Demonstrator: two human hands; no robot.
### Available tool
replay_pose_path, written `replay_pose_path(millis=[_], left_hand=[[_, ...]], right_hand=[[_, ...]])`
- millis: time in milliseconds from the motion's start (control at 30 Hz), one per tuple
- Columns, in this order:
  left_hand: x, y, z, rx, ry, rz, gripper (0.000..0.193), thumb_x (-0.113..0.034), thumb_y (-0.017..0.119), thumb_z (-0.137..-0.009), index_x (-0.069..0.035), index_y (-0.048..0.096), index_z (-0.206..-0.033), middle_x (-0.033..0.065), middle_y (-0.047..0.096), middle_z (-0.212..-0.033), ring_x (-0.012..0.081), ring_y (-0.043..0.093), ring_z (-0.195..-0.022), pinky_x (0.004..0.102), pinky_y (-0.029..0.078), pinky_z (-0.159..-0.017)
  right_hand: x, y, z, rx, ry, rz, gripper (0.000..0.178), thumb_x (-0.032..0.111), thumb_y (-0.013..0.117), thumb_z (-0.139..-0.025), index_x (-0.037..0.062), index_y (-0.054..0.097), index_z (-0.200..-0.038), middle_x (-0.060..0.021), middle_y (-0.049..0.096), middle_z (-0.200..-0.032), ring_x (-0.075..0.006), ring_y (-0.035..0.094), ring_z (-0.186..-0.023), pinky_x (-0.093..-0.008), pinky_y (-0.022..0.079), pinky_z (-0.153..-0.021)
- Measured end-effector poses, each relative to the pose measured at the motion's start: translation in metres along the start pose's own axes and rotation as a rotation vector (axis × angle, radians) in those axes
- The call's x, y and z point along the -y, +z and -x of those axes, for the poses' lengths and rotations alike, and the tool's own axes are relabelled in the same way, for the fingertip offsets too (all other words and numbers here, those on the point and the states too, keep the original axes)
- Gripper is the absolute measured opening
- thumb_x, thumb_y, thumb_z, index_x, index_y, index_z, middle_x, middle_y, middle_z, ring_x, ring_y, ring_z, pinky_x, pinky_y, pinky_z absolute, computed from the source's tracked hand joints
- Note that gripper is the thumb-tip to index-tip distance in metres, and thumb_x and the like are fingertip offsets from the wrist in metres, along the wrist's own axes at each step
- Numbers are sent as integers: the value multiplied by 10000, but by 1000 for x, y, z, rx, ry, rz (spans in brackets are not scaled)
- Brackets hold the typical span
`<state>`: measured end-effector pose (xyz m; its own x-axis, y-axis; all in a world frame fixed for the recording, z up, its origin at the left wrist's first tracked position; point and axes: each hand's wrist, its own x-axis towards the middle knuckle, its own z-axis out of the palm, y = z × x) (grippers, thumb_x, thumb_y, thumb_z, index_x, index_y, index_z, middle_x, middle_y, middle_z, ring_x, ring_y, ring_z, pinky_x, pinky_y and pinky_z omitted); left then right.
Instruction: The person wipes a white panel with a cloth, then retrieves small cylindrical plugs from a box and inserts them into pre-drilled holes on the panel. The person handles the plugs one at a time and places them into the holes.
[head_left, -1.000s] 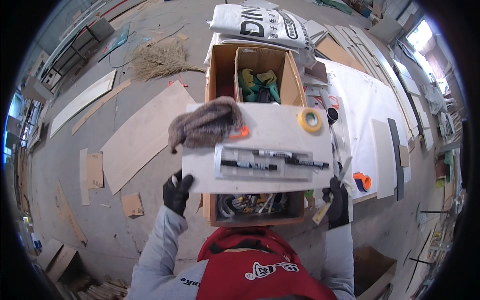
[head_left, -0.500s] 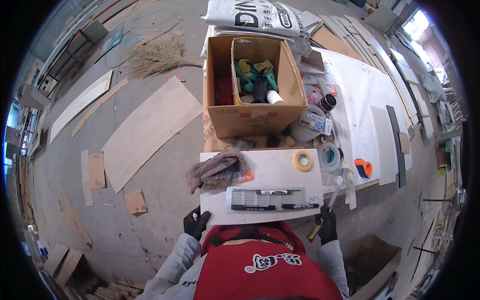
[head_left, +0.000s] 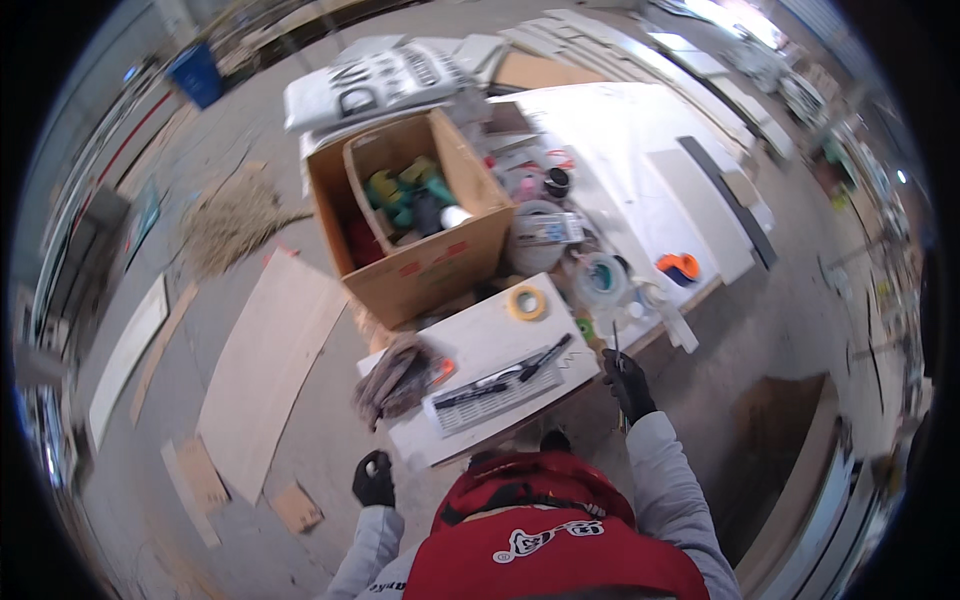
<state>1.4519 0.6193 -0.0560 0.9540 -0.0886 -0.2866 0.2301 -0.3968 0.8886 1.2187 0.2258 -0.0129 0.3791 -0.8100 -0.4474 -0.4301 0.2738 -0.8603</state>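
My left hand (head_left: 374, 480), in a black glove, is curled just off the near left corner of a white board (head_left: 460, 448). A small pale spot shows at its fingers; what it is I cannot make out. My right hand (head_left: 630, 387), also gloved, is closed round a thin, long tool (head_left: 616, 336) beside the board's right edge. Its slim end points up and away from me. On the board lie a brown rag (head_left: 400, 378), a roll of yellow tape (head_left: 526, 303), and a pale slotted sheet (head_left: 490, 408) with black markers (head_left: 545, 358) on it.
Behind the board stands a cardboard box (head_left: 430, 270) holding green and yellow gloves (head_left: 405, 195). Clear tape rolls (head_left: 600, 278) and an orange-and-blue tape dispenser (head_left: 678, 268) lie on the white table (head_left: 610, 130). An open carton (head_left: 780, 430) stands at right; a straw broom (head_left: 235, 222) lies at left.
My view has turned, so the board and box appear tilted and shifted left. My left hand has come away from the board's corner. The tool in my right hand now points more upright.
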Motion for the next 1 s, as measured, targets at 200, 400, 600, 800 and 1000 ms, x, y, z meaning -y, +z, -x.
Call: replay_pose_path(millis=[200,400,600,800,1000], left_hand=[[-73,28,28,194,211,128,188,-139,591,-861,-16,623,-999,78,642,-747,82,511,-493,201,383,-414],[-149,149,144,617,322,235,181,-184,559,-890,-24,604,-962,74,636,-734,97,502,-474,219,395,-419],[-192,280,352,1437,357,11,352,-90,580,-846,-29,534,-1190,103,657,-995,80,537,-539,218,446,-469],[-189,335,523,1855,521,-402,144,-83,596,-839,-8,631,-957,44,653,-754,81,550,-531,227,449,-480],[-162,369,604,2300,444,-256,140,-78,496,-879,-13,620,-868,63,652,-759,72,513,-509,214,398,-459]], right_hand=[[20,-48,85,219,57,-749,517,532,416,-906,71,557,-1091,-7,513,-639,-80,418,-458,-227,328,-416],[-20,-127,159,403,-87,-1071,516,523,369,-926,66,604,-975,-23,491,-594,-83,379,-428,-217,285,-377],[-88,-245,241,325,-267,-732,475,438,356,-952,36,604,-998,-43,534,-662,-105,454,-500,-226,354,-441],[-125,-325,348,70,-64,-534,412,348,370,-943,11,592,-1026,-54,566,-735,-110,503,-594,-245,418,-543],[-163,-359,388,-174,50,-1123,330,324,433,-919,52,609,-977,0,545,-732,-91,480,-595,-217,397,-541]])
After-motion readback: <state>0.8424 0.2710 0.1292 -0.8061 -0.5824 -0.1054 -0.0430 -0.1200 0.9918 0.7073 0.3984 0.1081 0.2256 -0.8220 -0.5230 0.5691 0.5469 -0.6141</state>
